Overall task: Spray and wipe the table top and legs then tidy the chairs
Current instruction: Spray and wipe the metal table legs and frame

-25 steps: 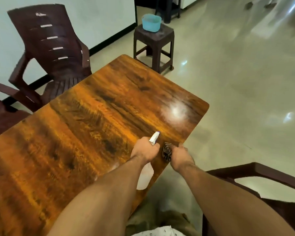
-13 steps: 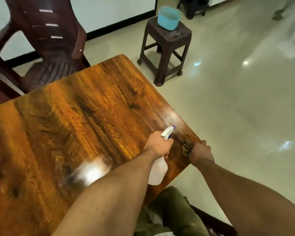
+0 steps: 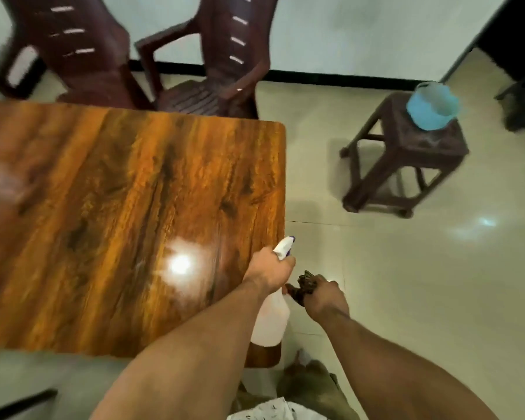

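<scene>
Wooden table [image 3: 119, 192], orange-brown grain, rounded corners, glossy top. Bright glare [image 3: 180, 263] on the top near its right edge. Table stands on pale tiled floor [image 3: 406, 298]. Left chair [image 3: 82, 56] and right chair [image 3: 225, 71], dark brown plastic, stand on the floor at the table's far side, side by side. Dark stool [image 3: 406, 159] on the floor right of the table, apart from it. Blue tub [image 3: 431, 109] sits on the stool.

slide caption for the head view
Left hand grips a spray bottle at the table edge; right hand holds a dark cloth.
</scene>
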`<action>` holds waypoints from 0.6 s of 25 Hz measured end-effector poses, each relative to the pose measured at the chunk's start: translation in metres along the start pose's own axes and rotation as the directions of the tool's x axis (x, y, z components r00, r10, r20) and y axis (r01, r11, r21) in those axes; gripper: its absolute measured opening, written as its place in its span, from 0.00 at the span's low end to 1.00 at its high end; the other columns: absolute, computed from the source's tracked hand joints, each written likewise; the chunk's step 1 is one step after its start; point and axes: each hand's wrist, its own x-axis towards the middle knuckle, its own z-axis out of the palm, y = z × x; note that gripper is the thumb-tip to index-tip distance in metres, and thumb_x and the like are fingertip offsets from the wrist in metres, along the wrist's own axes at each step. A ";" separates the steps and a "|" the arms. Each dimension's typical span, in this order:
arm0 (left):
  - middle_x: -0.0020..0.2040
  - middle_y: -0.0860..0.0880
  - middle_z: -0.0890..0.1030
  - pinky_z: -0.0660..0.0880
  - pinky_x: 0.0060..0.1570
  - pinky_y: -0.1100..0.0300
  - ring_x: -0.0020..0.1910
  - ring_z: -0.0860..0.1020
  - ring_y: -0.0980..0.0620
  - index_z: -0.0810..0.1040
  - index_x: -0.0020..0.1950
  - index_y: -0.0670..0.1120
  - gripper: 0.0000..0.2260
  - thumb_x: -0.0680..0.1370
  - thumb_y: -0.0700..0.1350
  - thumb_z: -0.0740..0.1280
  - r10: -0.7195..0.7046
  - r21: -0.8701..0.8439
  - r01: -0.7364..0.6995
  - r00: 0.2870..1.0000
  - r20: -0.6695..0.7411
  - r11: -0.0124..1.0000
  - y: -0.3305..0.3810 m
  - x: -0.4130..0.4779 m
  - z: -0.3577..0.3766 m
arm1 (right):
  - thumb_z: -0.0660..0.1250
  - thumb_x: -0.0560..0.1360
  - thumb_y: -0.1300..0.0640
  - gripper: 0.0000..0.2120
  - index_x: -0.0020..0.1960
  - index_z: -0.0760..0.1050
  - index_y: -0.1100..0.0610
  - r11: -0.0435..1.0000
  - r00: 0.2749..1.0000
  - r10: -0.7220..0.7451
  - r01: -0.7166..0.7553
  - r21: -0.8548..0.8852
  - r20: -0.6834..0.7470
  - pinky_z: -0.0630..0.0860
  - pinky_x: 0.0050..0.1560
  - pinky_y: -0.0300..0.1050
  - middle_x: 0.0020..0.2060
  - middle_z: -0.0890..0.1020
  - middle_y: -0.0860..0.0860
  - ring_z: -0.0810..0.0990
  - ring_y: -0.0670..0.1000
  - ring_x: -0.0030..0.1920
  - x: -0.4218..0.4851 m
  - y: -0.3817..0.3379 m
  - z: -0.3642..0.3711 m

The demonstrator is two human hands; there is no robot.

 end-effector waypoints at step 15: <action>0.50 0.41 0.81 0.80 0.43 0.50 0.46 0.81 0.42 0.73 0.53 0.44 0.17 0.66 0.42 0.73 -0.131 -0.020 0.129 0.976 -0.172 0.991 -0.036 -0.010 0.131 | 0.66 0.75 0.62 0.22 0.69 0.71 0.55 0.849 0.815 -0.506 0.529 -0.005 0.281 0.79 0.46 0.46 0.57 0.81 0.54 0.80 0.54 0.51 0.075 0.028 -0.036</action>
